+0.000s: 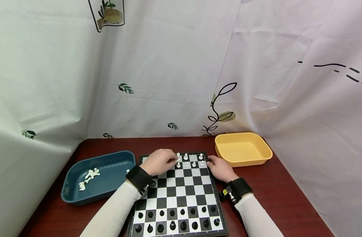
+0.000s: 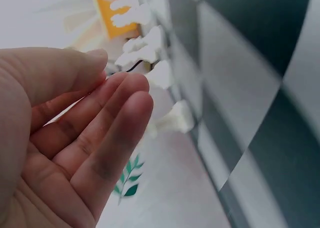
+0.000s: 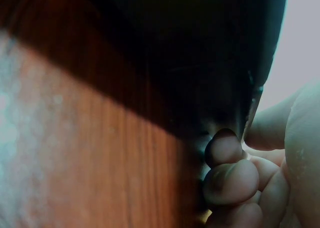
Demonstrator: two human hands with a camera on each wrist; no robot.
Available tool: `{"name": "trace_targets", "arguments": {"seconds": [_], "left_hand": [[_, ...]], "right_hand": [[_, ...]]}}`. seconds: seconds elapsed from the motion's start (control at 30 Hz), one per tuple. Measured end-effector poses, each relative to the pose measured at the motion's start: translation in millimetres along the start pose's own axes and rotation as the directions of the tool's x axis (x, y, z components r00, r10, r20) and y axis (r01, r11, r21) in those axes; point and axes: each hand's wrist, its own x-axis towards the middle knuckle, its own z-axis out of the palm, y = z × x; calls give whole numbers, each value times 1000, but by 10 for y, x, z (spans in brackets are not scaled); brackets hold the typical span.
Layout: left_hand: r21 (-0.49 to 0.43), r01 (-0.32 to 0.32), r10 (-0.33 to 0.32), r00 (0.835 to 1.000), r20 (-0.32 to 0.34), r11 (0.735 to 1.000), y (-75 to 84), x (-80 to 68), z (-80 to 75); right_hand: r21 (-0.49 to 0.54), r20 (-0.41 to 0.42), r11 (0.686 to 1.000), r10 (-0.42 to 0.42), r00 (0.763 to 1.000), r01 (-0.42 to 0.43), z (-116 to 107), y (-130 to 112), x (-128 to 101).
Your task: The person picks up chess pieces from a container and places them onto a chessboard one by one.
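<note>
A black-and-white chessboard (image 1: 183,191) lies on the table. My left hand (image 1: 160,161) reaches over its far side, fingertips right at a white chess piece (image 1: 178,158). In the left wrist view my left hand's fingers (image 2: 125,118) are bent, with the thumb (image 2: 75,72) across the index finger; I cannot tell whether a piece is pinched behind them. White pieces (image 2: 160,75) stand just past the fingertips. My right hand (image 1: 222,168) grips the board's far right edge, thumb on one side, fingers (image 3: 232,180) curled on the other.
Black chess pieces (image 1: 172,225) fill two near rows. More white pieces (image 1: 194,164) stand at the far right of the board. On the left, a blue bin (image 1: 109,184) holds several loose white pieces (image 1: 90,176). A yellow bin (image 1: 243,149) sits at the back right, against the curtain (image 1: 169,82).
</note>
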Motion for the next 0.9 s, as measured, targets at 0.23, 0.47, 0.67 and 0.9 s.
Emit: {"name": "trace_targets", "arguments": {"seconds": [0.23, 0.47, 0.67, 0.9], "left_hand": [[56, 59, -54, 995, -87, 997, -36, -162, -302], [48, 168, -158, 975, -158, 985, -193, -353, -525], [59, 251, -236, 953, -191, 966, -341, -523, -681], [53, 359, -340, 914, -221, 932, -548, -736, -838]], "right_hand": [[4, 5, 1000, 11, 1000, -11, -3, 3, 8], [1, -9, 1000, -29, 1000, 29, 28, 75, 23], [2, -11, 1000, -15, 1000, 15, 31, 62, 24], [-4, 1, 1000, -7, 1000, 7, 58, 96, 43]]}}
